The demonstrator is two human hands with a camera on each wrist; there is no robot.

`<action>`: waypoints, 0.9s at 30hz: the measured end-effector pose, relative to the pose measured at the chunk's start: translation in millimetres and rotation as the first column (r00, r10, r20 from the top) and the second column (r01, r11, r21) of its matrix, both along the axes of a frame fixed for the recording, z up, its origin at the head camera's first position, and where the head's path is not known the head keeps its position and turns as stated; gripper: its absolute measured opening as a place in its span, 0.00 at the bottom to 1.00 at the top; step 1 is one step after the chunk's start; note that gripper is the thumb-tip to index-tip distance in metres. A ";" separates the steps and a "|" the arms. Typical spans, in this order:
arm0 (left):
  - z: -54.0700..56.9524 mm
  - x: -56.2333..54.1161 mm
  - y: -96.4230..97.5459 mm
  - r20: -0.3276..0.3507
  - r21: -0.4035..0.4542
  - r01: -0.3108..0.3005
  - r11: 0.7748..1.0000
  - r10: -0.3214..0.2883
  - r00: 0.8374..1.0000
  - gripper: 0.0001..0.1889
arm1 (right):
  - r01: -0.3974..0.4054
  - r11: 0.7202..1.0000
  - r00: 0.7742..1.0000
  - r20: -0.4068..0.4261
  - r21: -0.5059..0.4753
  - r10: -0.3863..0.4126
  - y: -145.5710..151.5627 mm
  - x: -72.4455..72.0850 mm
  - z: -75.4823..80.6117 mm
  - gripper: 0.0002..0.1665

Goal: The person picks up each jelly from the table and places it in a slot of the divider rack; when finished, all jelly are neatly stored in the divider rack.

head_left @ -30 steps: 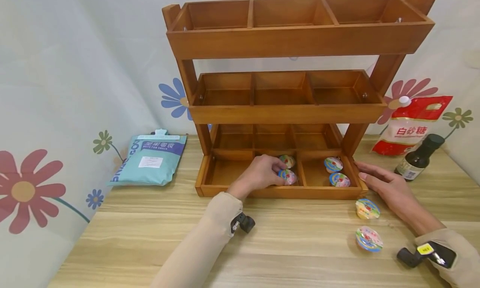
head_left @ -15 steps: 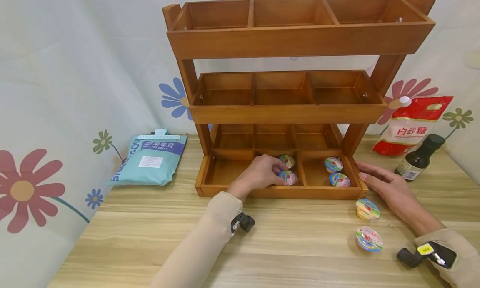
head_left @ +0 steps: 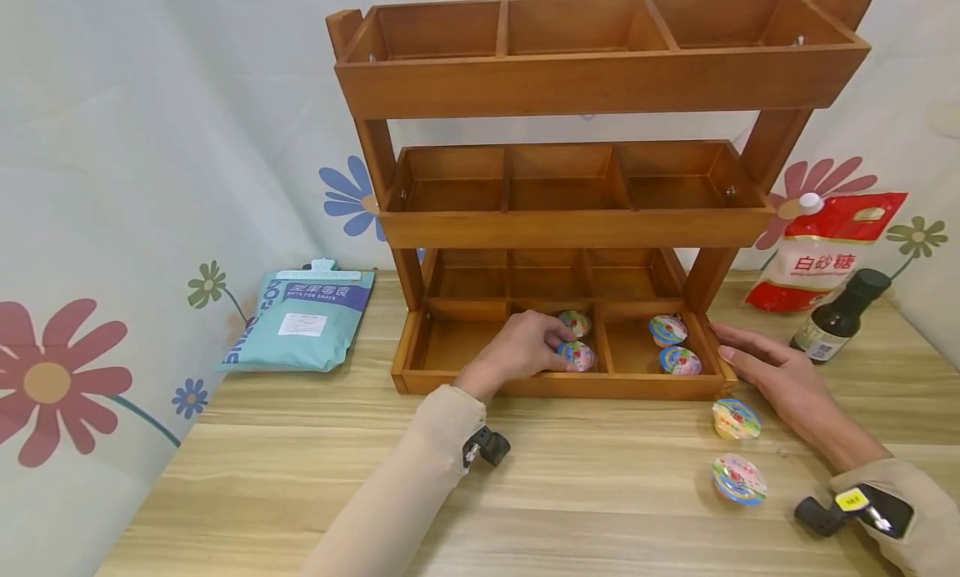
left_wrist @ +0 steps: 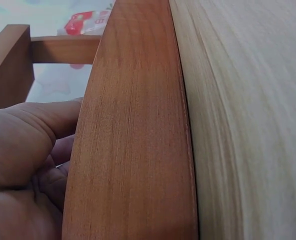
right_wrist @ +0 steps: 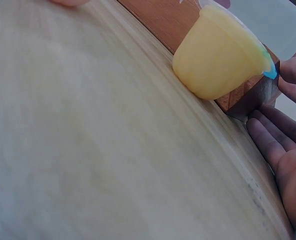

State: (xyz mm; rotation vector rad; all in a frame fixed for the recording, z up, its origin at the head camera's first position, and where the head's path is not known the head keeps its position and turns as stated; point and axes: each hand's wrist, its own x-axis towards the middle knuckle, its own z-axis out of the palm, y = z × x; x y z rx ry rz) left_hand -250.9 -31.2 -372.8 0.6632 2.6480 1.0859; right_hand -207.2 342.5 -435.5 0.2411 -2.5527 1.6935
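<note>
In the head view my left hand (head_left: 525,343) reaches into the front middle compartment of the wooden rack's (head_left: 555,383) bottom tier. It pinches a jelly cup (head_left: 576,356) with a pink and blue lid. Just behind that cup lies another jelly cup (head_left: 576,323). The left wrist view has the front board (left_wrist: 133,125) hiding the cup and most fingertips. My right hand (head_left: 780,377) rests with extended fingers against the right end of the bottom tier. Close beside it on the table stands a yellow jelly cup (right_wrist: 220,55), with a pink-lidded jelly cup (head_left: 738,479) nearer me.
Two jelly cups, one behind (head_left: 667,330) and one in front (head_left: 680,361), sit in the front right compartment. A dark bottle (head_left: 838,317) and a red-and-white sugar bag (head_left: 821,252) stand at the right. A teal snack bag (head_left: 303,320) lies left of the rack.
</note>
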 end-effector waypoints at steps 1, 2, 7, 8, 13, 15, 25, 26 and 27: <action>-0.3 -0.1 0.0 -0.002 0.002 0.002 1.000 -0.002 1.000 0.19 | -0.001 1.000 1.000 0.000 -0.003 0.001 0.0 -0.1 -0.2 0.30; -0.5 -0.2 0.1 -0.002 0.002 0.003 1.000 -0.003 1.000 0.19 | -0.002 1.000 1.000 -0.001 -0.005 0.002 0.0 -0.1 -0.3 0.30; 0.1 0.7 0.2 0.004 -0.003 -0.003 1.000 0.003 1.000 0.19 | -0.001 1.000 1.000 -0.001 -0.004 0.001 0.3 0.3 -0.3 0.30; 0.5 1.1 0.1 0.005 -0.004 -0.004 1.000 0.004 1.000 0.19 | -0.001 1.000 1.000 0.000 -0.003 0.001 0.3 0.4 -0.1 0.30; 1.9 2.0 -1.1 0.011 0.005 -0.006 1.000 0.006 1.000 0.19 | -0.007 1.000 1.000 0.006 -0.014 0.008 -0.1 0.8 0.1 0.30; 2.2 2.0 -2.0 0.015 0.017 -0.009 1.000 0.008 1.000 0.19 | -0.010 1.000 1.000 0.005 -0.020 0.010 -0.5 0.5 0.3 0.30; 7.1 2.9 -9.9 0.038 0.061 -0.019 0.998 0.016 0.999 0.19 | 0.003 1.000 1.000 0.005 0.012 -0.004 0.5 0.4 0.1 0.30; 8.3 3.1 -11.1 0.038 0.064 -0.018 0.998 0.015 0.999 0.18 | 0.003 1.000 1.000 0.006 0.013 -0.003 0.4 0.4 0.2 0.30; 9.6 3.3 -12.2 0.037 0.067 -0.017 0.998 0.014 0.999 0.18 | 0.004 1.000 1.000 0.005 0.018 -0.004 0.3 0.2 0.4 0.30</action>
